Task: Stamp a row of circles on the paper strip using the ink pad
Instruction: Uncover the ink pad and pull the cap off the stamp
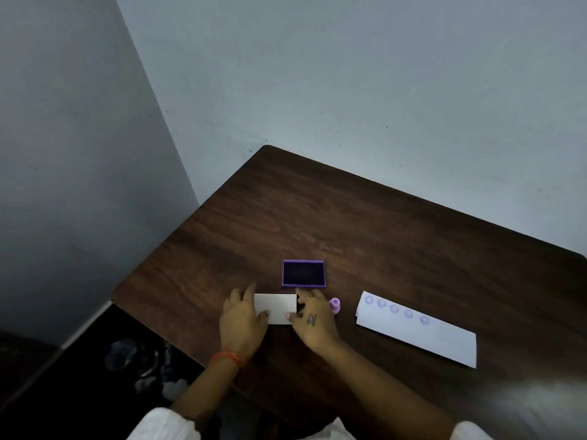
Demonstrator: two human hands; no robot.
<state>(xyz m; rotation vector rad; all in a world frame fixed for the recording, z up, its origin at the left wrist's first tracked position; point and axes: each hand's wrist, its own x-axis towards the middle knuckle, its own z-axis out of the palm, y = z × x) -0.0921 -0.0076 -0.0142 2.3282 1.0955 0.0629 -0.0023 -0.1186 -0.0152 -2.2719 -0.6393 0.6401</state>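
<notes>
A purple ink pad (304,273) lies open on the dark wooden table (365,223), its dark pad facing up. Just in front of it is a small white rectangular piece (275,305), possibly the pad's lid. My left hand (243,320) grips its left end and my right hand (313,315) pinches its right end. A small purple stamp (334,305) stands on the table right beside my right hand. Further right lies the white paper strip (422,331) with a row of several purple circle prints along its upper left edge.
The table stands in a corner between two pale walls. Its left edge (152,265) drops to a dark floor with some bundled items (139,360). Bare wood lies behind the ink pad and at the right front.
</notes>
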